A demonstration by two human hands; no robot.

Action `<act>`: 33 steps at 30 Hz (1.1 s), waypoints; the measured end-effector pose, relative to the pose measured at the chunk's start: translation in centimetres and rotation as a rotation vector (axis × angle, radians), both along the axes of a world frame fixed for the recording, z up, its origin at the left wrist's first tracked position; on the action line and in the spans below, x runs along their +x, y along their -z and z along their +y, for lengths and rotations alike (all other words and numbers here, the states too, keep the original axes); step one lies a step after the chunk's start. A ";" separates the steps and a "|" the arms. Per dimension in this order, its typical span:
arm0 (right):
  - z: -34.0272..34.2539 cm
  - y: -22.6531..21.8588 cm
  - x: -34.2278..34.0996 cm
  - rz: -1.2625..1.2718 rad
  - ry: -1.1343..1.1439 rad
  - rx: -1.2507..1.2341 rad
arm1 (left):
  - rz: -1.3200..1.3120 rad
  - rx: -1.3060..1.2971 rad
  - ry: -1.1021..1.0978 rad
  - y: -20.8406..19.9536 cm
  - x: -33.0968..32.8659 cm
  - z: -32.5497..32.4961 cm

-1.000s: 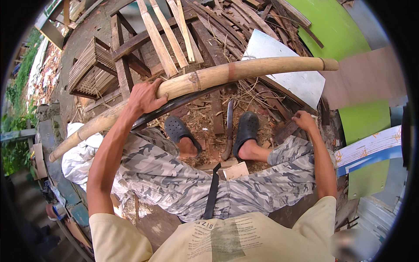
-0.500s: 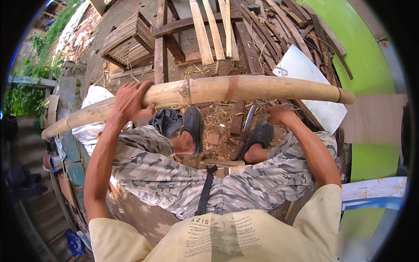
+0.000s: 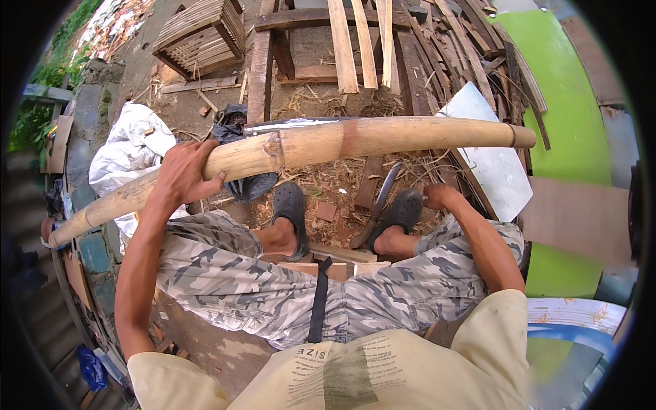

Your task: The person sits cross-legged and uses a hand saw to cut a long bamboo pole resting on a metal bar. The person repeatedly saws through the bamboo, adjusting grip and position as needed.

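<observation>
A long, thick bamboo pole (image 3: 383,137) lies across in front of me, sloping down toward its left end. My left hand (image 3: 186,172) grips it from above left of a dark node, fingers over the top and thumb along the near side. My right hand (image 3: 441,197) is held apart below the pole, near my right knee, its fingers curled in with nothing visible in them. A long-bladed machete (image 3: 388,186) leans between my feet, its handle end low beside my right clog (image 3: 402,210).
Split bamboo strips (image 3: 343,51) rest on a wooden frame (image 3: 311,20) ahead. A slatted crate (image 3: 199,37) stands at far left, a white sack (image 3: 130,147) nearer. Scrap wood (image 3: 471,34) is piled at far right beside a pale sheet (image 3: 495,167). Shavings cover the ground.
The pole has slid left in view, with my left hand still on it. My right hand sits slightly lower, farther below the pole. The whole view has shifted somewhat.
</observation>
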State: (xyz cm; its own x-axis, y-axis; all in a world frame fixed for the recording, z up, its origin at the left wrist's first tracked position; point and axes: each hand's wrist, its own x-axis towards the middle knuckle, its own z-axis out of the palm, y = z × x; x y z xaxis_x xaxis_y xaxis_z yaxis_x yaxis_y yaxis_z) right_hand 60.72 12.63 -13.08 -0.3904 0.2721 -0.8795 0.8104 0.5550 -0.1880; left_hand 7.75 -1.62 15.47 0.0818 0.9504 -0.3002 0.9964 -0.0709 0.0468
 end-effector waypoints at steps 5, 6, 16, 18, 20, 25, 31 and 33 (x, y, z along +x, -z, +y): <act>-0.9 0.7 1.9 -0.092 0.049 -0.024 | -0.075 -0.055 -0.044 -0.4 1.5 0.3; -1.3 0.7 2.3 -0.103 0.045 -0.039 | -0.120 -0.043 -0.036 -0.3 1.6 0.1; -2.7 -6.2 10.9 -0.053 0.374 0.168 | -0.390 -0.082 0.041 -2.9 5.9 4.4; -0.4 -10.3 15.2 -0.205 0.397 0.194 | -0.493 -0.027 0.102 -3.8 7.2 6.0; 2.0 -19.2 12.6 -0.183 0.619 0.337 | -0.523 0.021 0.100 -4.5 7.5 6.5; -1.0 -21.6 14.8 -0.048 0.849 0.545 | -0.590 0.079 0.226 -7.4 12.3 8.1; -7.2 -11.1 18.0 0.013 0.830 0.471 | -0.739 0.044 0.314 -5.0 13.3 7.7; -10.0 -6.3 19.8 -0.122 0.996 0.398 | -0.753 -0.008 0.352 -4.7 13.6 7.9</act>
State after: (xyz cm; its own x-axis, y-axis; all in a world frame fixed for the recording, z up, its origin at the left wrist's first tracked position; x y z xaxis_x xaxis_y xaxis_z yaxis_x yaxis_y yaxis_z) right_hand 80.51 2.64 -6.80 0.2487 0.6935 -0.6761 0.9324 -0.3604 -0.0267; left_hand 21.38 6.32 20.15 0.5557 0.8297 -0.0531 0.6179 -0.3694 0.6941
